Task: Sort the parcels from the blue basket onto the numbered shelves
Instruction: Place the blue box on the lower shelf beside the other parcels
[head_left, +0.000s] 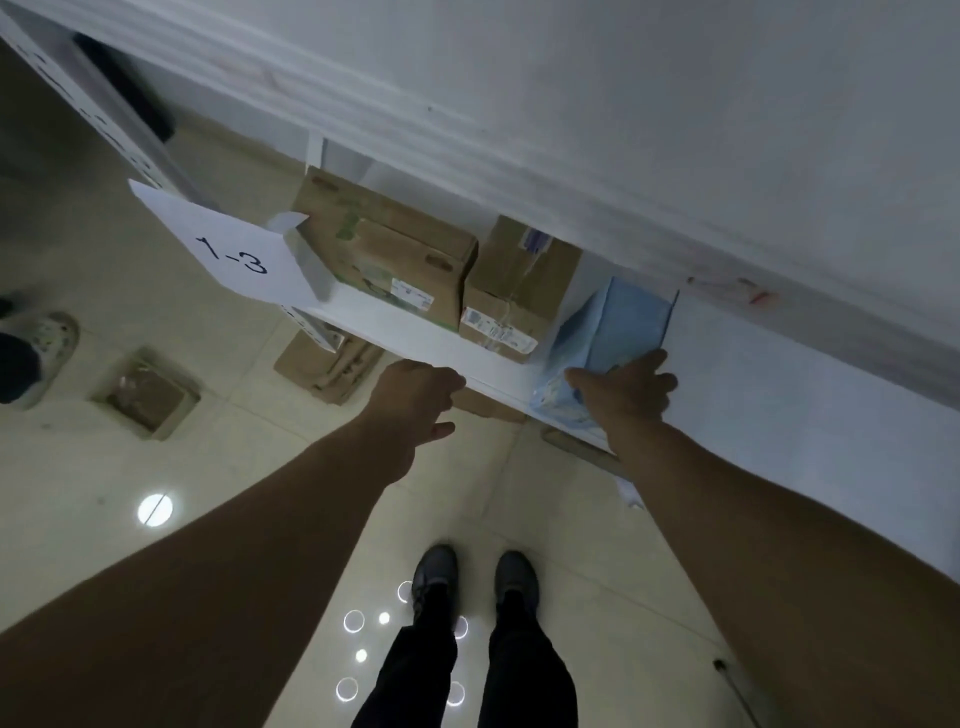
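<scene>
- Blue plastic wraps the parcel (608, 322) that the right hand (628, 392) grips at its near end, thumb along one side and fingers hooked over the top edge. It stands on its edge on the white shelf (405, 332), with the near end poking out past the front lip.
- Standing it on edge probably lets it fit into the narrow slot left at the right of the row. Holding it by the near end lets the hand push it further in.
- The left hand (415, 397) hangs just before the shelf's front edge, fingers loosely curled. It seems to hold nothing, though the fingertips are hidden, and it may be ready to steady the board or the row.
- Two cardboard boxes fill the space to the left: the large box (384, 249) and the small box (514, 291), which touch each other. The small box is just beside the blue parcel.
- A paper sign (228, 249) at the shelf's left end reads "1-3" in black marker.
- Each box has a white shipping label facing out, but the print is too small to read.
- The blue basket is not in view.
</scene>
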